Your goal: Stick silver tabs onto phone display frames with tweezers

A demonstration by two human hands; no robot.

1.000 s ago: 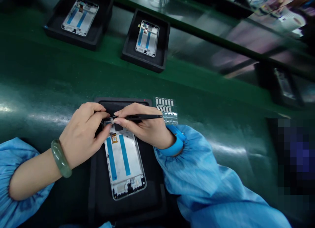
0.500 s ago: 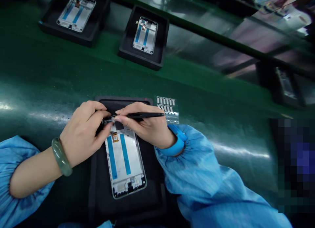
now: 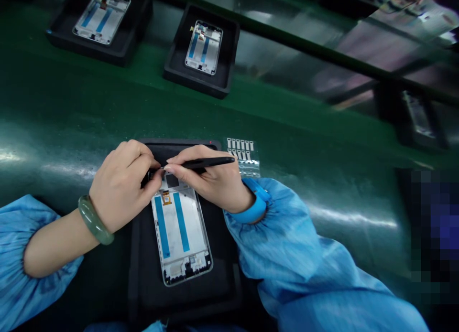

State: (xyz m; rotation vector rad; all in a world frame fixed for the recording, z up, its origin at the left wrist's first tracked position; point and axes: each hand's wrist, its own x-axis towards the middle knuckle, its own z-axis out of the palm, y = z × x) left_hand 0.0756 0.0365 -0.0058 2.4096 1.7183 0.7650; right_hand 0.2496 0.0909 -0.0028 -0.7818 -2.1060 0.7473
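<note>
Your right hand [image 3: 204, 179] is closed on the black tweezers [image 3: 208, 163], pinching them between thumb and fingers like a pen, with the tip pointing toward the top end of the phone frame [image 3: 181, 231]. That frame lies face up in the black tray [image 3: 172, 294] directly in front of you, at lower centre of the view. Your left hand [image 3: 120, 184] is curled over the frame's top end, its fingers [image 3: 143, 153] closed in close to the tweezer tip; whether they grip the frame or a small part, you cannot tell, because they hide that spot. For fine work like this, rest both hands as you have them, with the heels low and the tweezers at a shallow angle, so the tip stays steady and your view of it stays open. Let the left hand do the bracing, and use light pressure at the tip. The sheet of small parts [image 3: 242, 155] sits just beyond your right hand, at the tray's upper right corner, so watch that your blue wrist strap [image 3: 251, 208] and sleeve [image 3: 287, 255] do not drag across it.
</note>
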